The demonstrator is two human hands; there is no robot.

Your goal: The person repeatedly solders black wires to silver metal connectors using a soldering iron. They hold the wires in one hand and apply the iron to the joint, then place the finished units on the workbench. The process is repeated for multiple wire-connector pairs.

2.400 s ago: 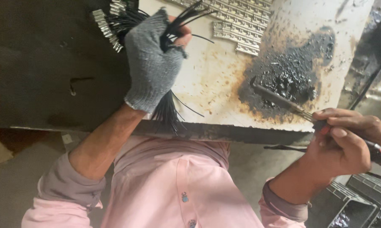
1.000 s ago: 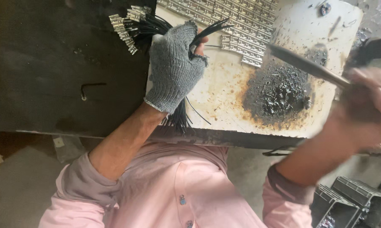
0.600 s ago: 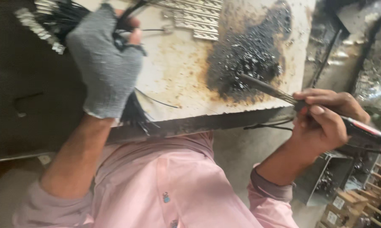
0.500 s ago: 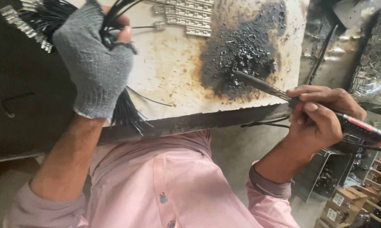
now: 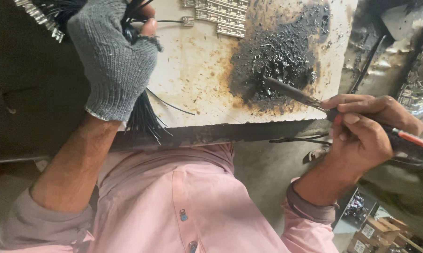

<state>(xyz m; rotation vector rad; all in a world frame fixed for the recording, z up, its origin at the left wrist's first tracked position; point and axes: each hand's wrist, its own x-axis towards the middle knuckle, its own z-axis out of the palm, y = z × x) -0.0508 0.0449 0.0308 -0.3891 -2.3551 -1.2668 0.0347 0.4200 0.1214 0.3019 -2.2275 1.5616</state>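
two hands [image 5: 115,58] over a scorched board [image 5: 197,79] — metal terminals [image 5: 223,16], cartons [image 5: 373,232] nearby

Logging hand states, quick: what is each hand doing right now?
Left hand, in a grey knit glove: closed around a bundle of thin black wires.
Right hand: closed on a dark metal-tipped soldering iron.

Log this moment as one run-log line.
left hand: gloved, gripping black wire bundle | right hand: holding soldering iron | tip: on blackened patch | board: stained
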